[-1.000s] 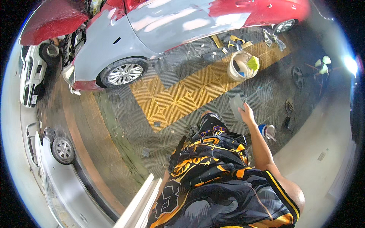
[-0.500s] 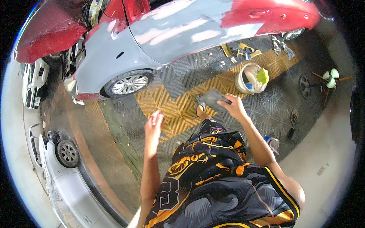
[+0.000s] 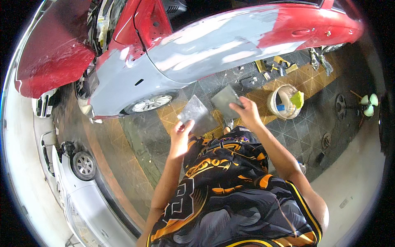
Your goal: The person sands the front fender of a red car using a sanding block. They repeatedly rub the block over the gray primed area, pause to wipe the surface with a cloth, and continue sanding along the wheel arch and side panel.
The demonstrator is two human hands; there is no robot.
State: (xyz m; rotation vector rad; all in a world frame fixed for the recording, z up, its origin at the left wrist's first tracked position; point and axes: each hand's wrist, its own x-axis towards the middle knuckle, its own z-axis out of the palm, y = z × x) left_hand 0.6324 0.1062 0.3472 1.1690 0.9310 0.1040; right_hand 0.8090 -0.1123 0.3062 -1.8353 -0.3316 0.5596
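My left hand (image 3: 181,133) grips a thin, square, mottled silver-grey sheet (image 3: 196,113) by its lower left corner, thumb on the face. My right hand (image 3: 247,111) holds a darker, smooth grey rectangular sheet (image 3: 224,100), pinched at its right side and tilted. The two sheets are side by side in front of me, a short way apart. Ahead stands a red car with a grey-primed front fender (image 3: 121,84) and door (image 3: 185,57), the door marked with pale patches. Both hands are nearer to me than the car.
A white bucket (image 3: 275,103) with a yellow-green item sits on the tiled floor. Scraps (image 3: 284,66) lie beside the car. A small fan (image 3: 368,105) and dark wheel cover (image 3: 340,107) are at right. A silver car (image 3: 88,206) stands at lower left, another white vehicle (image 3: 42,105) behind.
My left hand has come up and now shows a silver-grey sheet in it. My right hand has risen and moved leftward with its sheet. The red car appears lower in the picture.
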